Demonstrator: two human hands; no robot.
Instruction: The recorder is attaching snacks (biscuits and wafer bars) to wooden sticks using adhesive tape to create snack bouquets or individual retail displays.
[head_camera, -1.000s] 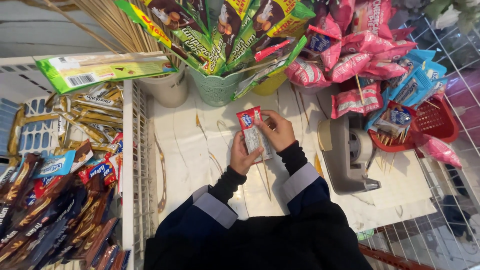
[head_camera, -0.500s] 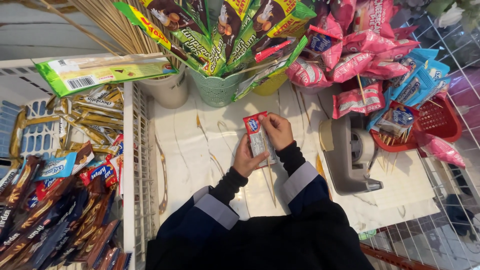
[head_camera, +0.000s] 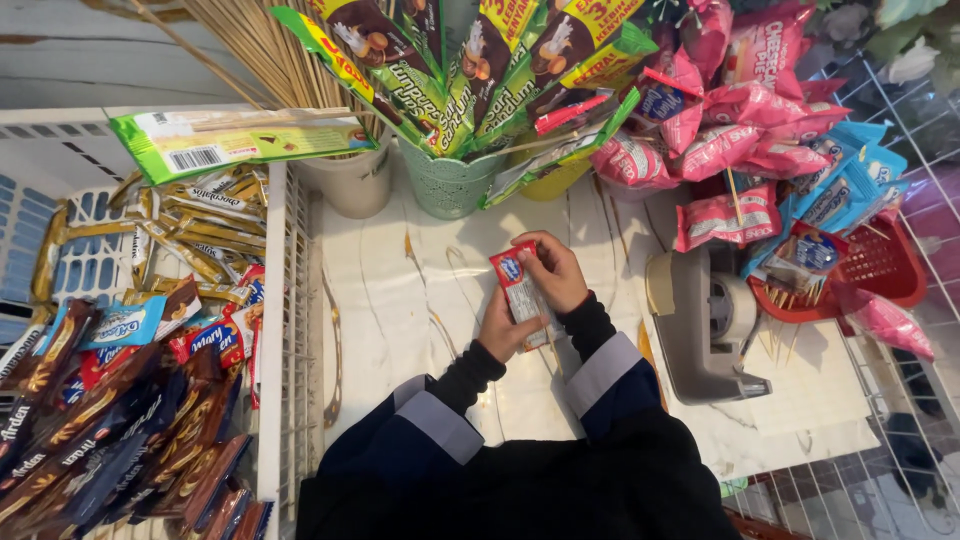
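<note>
— Nearest us, our left hand (head_camera: 500, 330) cups the lower end of the small red snack packet (head_camera: 520, 292), fingers curled under it, and our right hand (head_camera: 555, 272) pinches its top end with closed fingers. It sits above the white marble-look table (head_camera: 400, 330), roughly in the middle, clear of everything else.

— What worries us there?

— The wrapper looks glossy. We judge that a loose pinch could let it slide out and drop to the table, or a hard squeeze could crush what's inside.

— And to the right?

— The grey tape dispenser (head_camera: 705, 320) stands near our right sleeve. A wide elbow swing could knock it, and the red basket (head_camera: 885, 265) just beyond it, full of sticks and blue packets, might shift with it.

— Farther off?

— The green cup (head_camera: 450, 185) and the white cup (head_camera: 350, 180) carry tall, fanned-out packets on sticks. They look top-heavy to us; a careless reach forward could tip one over.

— The left side?

— The white crate (head_camera: 285, 300) of wrapped bars is well apart from our hands, so we see little risk there.
</note>
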